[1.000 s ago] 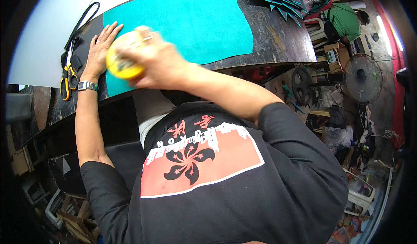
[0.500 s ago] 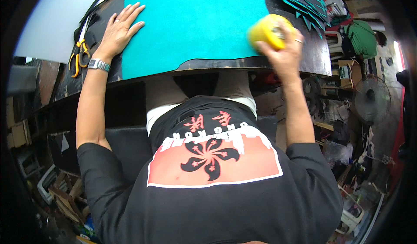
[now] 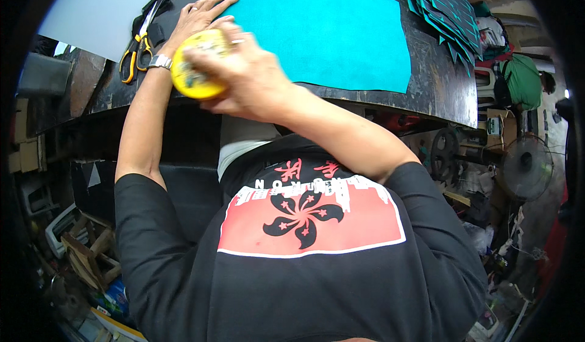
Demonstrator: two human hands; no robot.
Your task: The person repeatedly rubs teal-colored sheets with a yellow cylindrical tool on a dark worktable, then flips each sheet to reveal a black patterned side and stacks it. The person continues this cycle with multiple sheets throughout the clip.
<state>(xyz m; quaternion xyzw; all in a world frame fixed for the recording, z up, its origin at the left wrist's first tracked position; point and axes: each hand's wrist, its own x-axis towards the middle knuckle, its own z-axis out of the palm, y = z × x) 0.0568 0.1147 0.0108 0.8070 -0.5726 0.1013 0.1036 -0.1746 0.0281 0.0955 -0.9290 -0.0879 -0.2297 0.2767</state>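
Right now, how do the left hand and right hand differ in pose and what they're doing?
The left hand lies flat, fingers spread, pressing the left edge of the teal sheet; the right hand is curled in a grip around a round yellow object. The left hand holds nothing; the right hand is full. The left arm runs straight up to the table; the right arm crosses over toward the left. Both are bare, near the sheet's left end.

View: single head-worn fisheye, left of a pair. Position: above the wearer, looking steeply down over chest and forearms. Facing: forward onto the dark counter (image 3: 445, 92) at top of frame. Range: close. Edges bend toward the black rim. No second view.
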